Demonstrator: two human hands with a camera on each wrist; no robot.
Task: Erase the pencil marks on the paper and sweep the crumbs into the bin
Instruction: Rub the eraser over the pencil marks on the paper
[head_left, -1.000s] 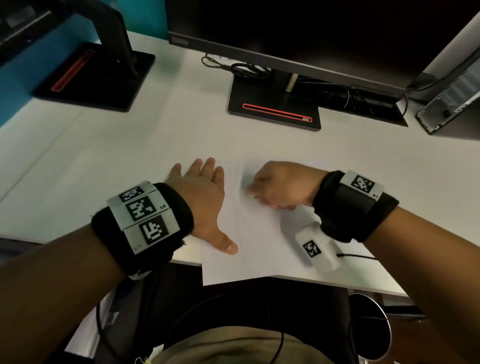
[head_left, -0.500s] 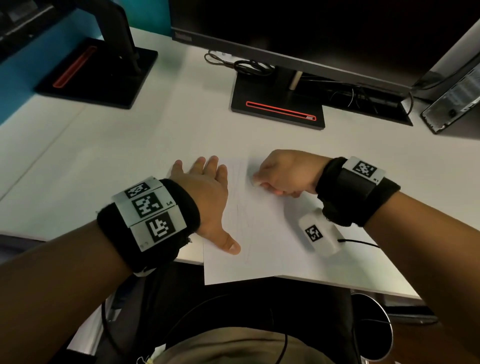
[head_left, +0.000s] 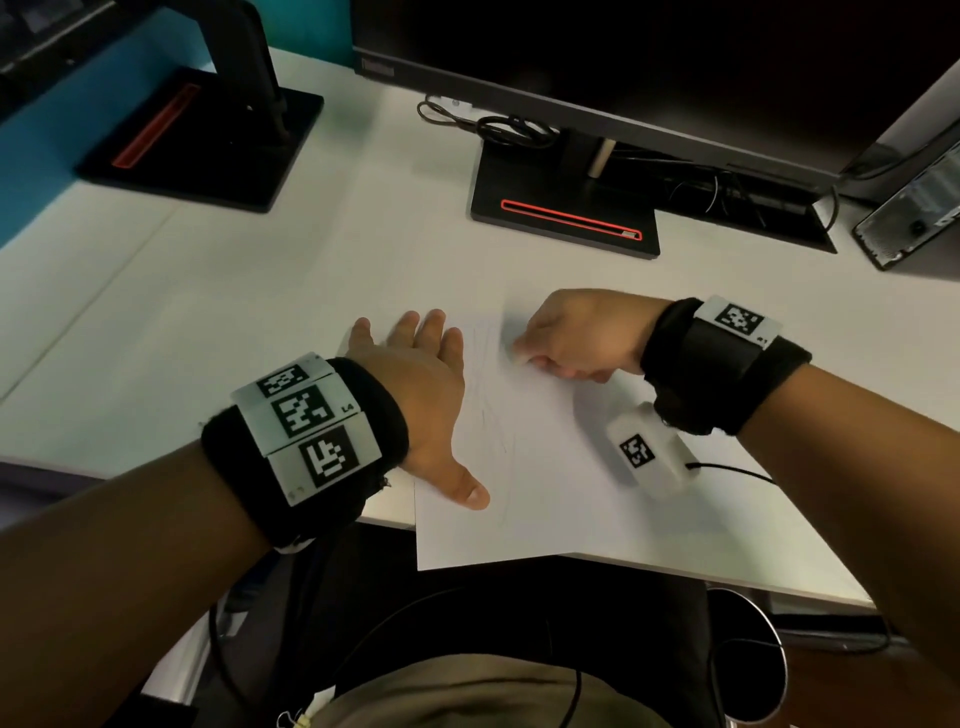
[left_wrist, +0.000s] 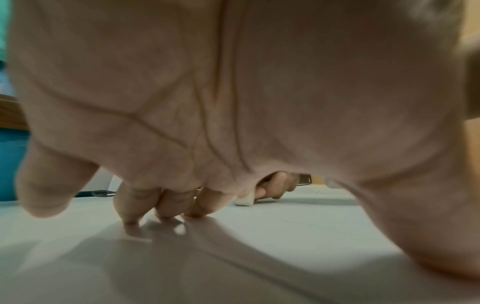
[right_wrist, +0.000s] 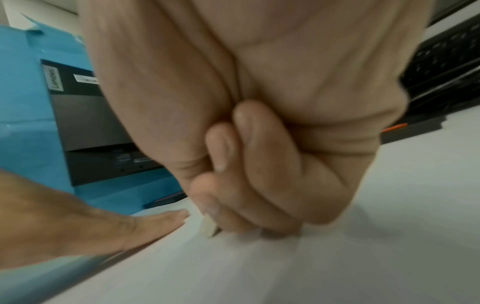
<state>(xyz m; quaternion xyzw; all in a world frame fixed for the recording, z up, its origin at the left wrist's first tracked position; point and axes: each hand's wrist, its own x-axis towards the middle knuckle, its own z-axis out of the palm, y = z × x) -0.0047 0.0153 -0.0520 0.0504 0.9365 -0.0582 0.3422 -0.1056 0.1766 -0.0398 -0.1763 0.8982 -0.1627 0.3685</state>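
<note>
A white sheet of paper (head_left: 545, 493) lies at the desk's front edge, its near corner hanging over. Faint pencil marks (head_left: 493, 421) run down its left half. My left hand (head_left: 421, 395) lies flat with straight fingers on the paper's left edge, thumb spread toward me. My right hand (head_left: 566, 332) is curled near the paper's top and pinches a small white eraser (right_wrist: 209, 227), also seen as the eraser (left_wrist: 244, 200) in the left wrist view, its tip on the paper. No crumbs can be made out.
A monitor stand (head_left: 563, 208) with a red slot sits behind the paper, a second stand (head_left: 197, 140) at the far left. Cables (head_left: 493, 124) lie by the monitor. A round metal bin (head_left: 748, 660) stands below the desk's front edge at the right.
The right hand with the eraser has shifted a little away from me up the paper. The left hand stays pressed flat in place.
</note>
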